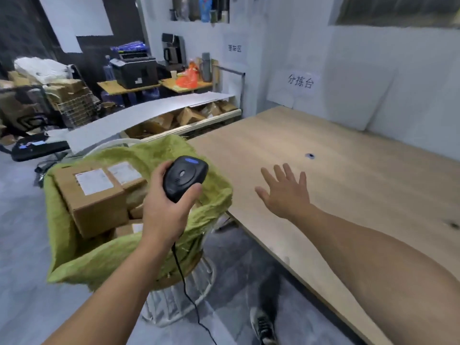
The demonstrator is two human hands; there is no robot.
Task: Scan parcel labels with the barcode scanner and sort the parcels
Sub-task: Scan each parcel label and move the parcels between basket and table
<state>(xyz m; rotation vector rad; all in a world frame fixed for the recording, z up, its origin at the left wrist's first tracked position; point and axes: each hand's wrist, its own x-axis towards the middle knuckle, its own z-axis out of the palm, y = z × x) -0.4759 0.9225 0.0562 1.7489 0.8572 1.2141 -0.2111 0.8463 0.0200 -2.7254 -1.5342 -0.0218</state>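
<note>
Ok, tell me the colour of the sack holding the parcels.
Light green sack, seen in the head view, beside the wooden table.

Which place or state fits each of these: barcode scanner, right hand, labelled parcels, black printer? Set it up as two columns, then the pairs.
1 barcode scanner
2 right hand
3 labelled parcels
4 black printer

A on the far desk
B open, over the wooden table
C gripped in the left hand
D in the green-lined basket

Pairs: 1-C, 2-B, 3-D, 4-A

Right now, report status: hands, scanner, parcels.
Left hand grips barcode scanner. Right hand spread over wooden table. Parcels wait in green sack. No obstruction seen.
</note>
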